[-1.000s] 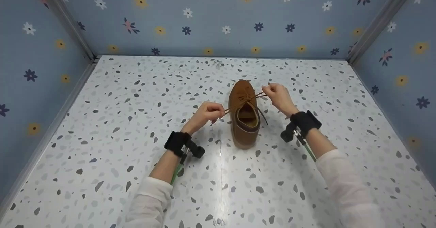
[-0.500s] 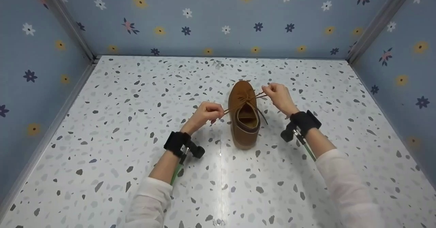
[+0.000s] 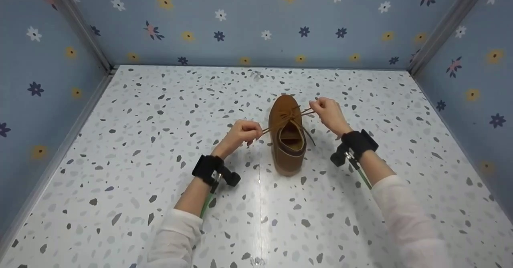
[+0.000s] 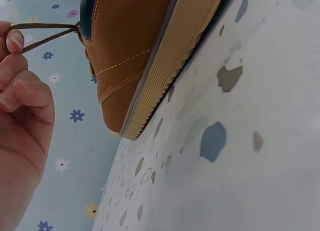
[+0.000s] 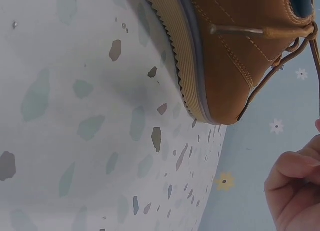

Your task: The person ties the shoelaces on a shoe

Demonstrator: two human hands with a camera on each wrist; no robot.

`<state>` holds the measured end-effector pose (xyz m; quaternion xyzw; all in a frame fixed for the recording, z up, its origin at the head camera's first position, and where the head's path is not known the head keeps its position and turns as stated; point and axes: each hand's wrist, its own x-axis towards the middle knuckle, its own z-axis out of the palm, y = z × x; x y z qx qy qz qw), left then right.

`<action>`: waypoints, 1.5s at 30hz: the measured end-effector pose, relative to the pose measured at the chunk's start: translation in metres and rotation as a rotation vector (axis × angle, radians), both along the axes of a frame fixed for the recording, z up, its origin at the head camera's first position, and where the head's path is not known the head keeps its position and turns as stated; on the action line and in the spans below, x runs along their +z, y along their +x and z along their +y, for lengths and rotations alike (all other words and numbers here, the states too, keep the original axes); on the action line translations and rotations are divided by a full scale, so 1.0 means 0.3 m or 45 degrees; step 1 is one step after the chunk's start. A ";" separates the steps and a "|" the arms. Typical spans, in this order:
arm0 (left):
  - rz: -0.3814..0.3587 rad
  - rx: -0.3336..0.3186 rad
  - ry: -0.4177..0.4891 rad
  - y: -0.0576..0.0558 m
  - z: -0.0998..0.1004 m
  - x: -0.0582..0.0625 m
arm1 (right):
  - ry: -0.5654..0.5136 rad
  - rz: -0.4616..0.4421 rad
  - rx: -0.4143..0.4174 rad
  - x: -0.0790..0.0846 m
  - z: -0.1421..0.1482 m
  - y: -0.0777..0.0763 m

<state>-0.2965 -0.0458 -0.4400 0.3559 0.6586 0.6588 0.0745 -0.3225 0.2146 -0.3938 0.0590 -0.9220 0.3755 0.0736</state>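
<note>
A brown lace-up shoe [image 3: 288, 163] stands upright on its sole, toe pointing away from me. To its left, my left hand [image 3: 242, 134] pinches a loop of the shoelace [image 4: 47, 26], which runs taut to the shoe's opening in the left wrist view. On the other side my right hand [image 3: 329, 115], fingers curled, pinches another stretch of lace [image 3: 306, 113] pulled out to the right. The laces cross in a knot [image 3: 290, 117] over the tongue. One loose lace end [image 5: 240, 30] hangs along the shoe's right side. In the right wrist view my right fingertips are partly cut off.
The shoe rests on a white speckled tabletop [image 3: 160, 180]. Blue flowered panels [image 3: 240, 19] enclose it at the back and both sides. Black camera straps [image 3: 208, 170] sit on both wrists, with green cables running along the forearms.
My left hand has drawn very slightly to the left with its loop of lace. The right hand and the shoe have barely moved.
</note>
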 end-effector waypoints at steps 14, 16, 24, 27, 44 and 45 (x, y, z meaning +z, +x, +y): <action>-0.042 0.097 -0.148 0.045 0.004 0.072 | -0.068 -0.085 -0.019 0.001 0.008 -0.001; -0.047 0.106 -0.178 0.048 0.003 0.075 | -0.053 -0.084 -0.009 -0.004 0.013 -0.004; -0.038 0.163 -0.224 0.033 -0.001 0.052 | -0.061 -0.072 0.011 -0.009 0.031 -0.003; -0.046 0.163 -0.219 0.049 -0.006 0.074 | -0.064 -0.067 0.013 -0.009 0.037 -0.003; 0.008 0.218 -0.256 0.058 -0.019 0.079 | -0.111 -0.091 0.070 -0.009 0.049 0.008; 0.008 0.225 -0.263 0.059 -0.018 0.079 | -0.111 -0.092 0.074 -0.010 0.051 0.009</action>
